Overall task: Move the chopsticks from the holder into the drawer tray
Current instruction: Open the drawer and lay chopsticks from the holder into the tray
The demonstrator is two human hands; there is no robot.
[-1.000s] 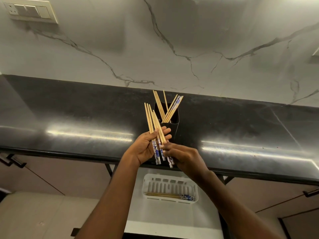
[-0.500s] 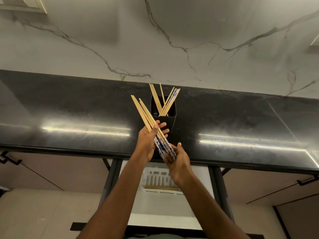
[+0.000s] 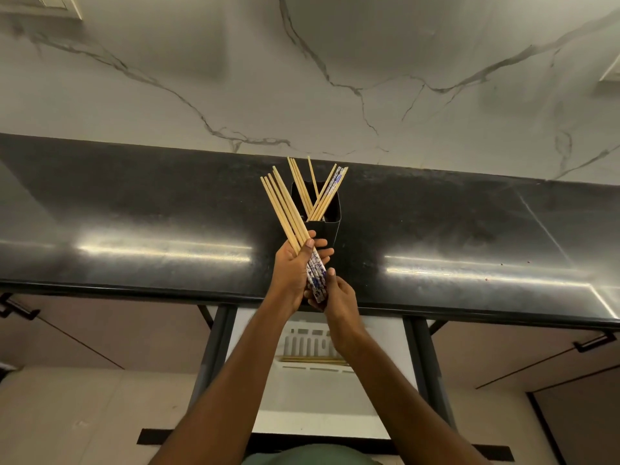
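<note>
We should hold the bunch of chopsticks tight and even up the ends, so none slip on the way down. Our left hand wraps round the middle of the bunch. Our right hand pinches the blue ends just below. The holder stands just behind our grip, the tray under it.

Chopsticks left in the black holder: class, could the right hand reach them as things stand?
Probably not yet: the right hand pinches the bundle that the left hand grips, in front of the holder. The holder's top is open, so a freed hand likely could.
</note>
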